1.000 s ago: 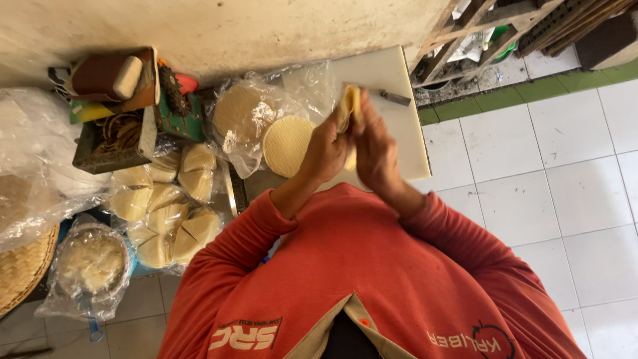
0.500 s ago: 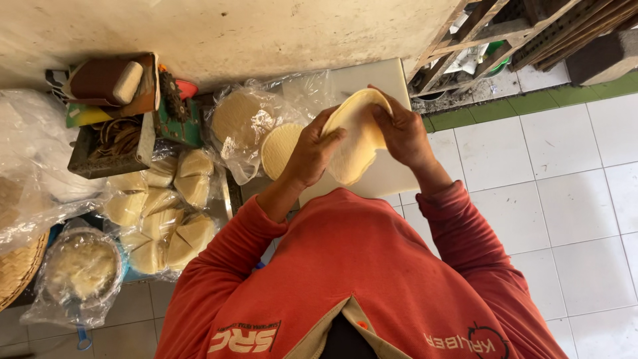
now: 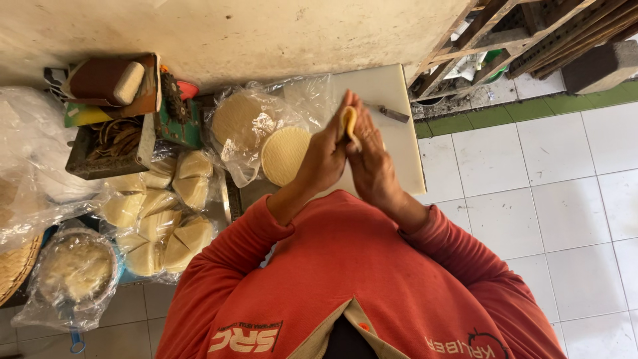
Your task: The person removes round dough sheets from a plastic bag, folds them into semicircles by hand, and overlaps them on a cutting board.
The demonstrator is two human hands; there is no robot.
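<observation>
Yellow dough disc (image 3: 348,121) sits pressed flat btwn our left hand (image 3: 323,159) & right hand (image 3: 369,163), palms together w/ only its edge showing at 12 o'clock; several finished rounds (image 3: 284,155) lie at 9 o'clock, this one not yet set down.

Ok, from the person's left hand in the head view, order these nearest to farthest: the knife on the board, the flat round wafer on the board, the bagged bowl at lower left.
Measured from the left hand, which presses the folded wafer against the right hand:
1. Flat round wafer, on the board just beside that hand.
2. Knife, at the board's far edge, past the right hand.
3. Bagged bowl, far off at lower left.
</observation>
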